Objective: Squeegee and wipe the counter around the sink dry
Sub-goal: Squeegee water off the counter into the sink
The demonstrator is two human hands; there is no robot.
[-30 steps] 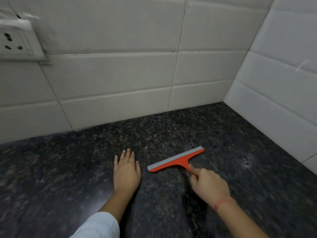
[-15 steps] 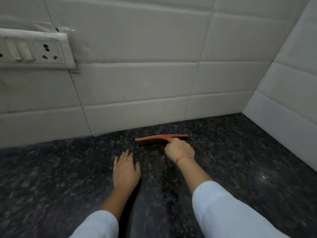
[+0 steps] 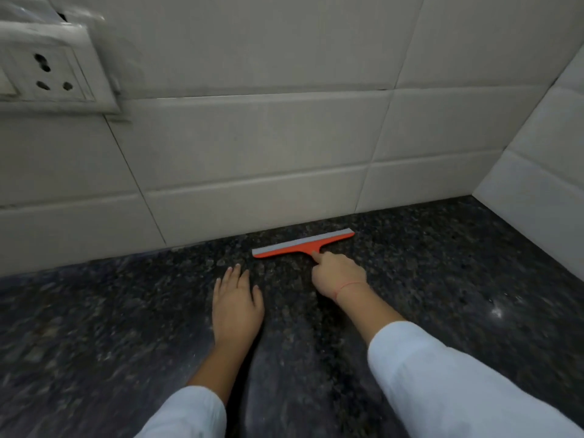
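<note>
An orange squeegee (image 3: 302, 245) with a grey rubber blade lies on the dark speckled granite counter (image 3: 442, 295), close to the foot of the back wall. My right hand (image 3: 339, 273) is shut on its short handle, index finger stretched along it, blade pointing toward the wall. My left hand (image 3: 237, 303) rests flat on the counter to the left of it, palm down, fingers together, holding nothing. No sink shows in this view.
White tiled walls meet in a corner at the right (image 3: 480, 191). A white socket and switch plate (image 3: 47, 74) sits on the back wall at the upper left. The counter runs left and right of my arms.
My right hand has pushed the squeegee away from me, from mid-counter up to the foot of the back wall. The left hand has stayed flat in place.
</note>
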